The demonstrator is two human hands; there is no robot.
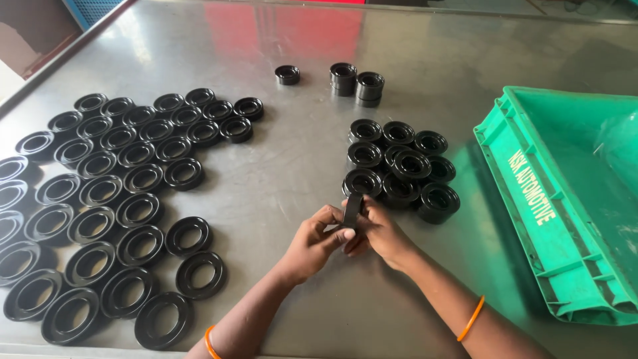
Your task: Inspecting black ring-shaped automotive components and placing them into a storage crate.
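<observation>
The black ring point(352, 209) stands on edge between your two hands, above the steel table point(299, 179). Your left hand point(316, 240) and your right hand point(380, 233) both close their fingers on it, and your fingers hide its lower part. Just beyond sits a loose pile of rings point(399, 166), some stacked. Rows of flat rings point(113, 199) fill the left side, cut off at the frame edge. The green crate point(571, 199) on your right is also cut off
</observation>
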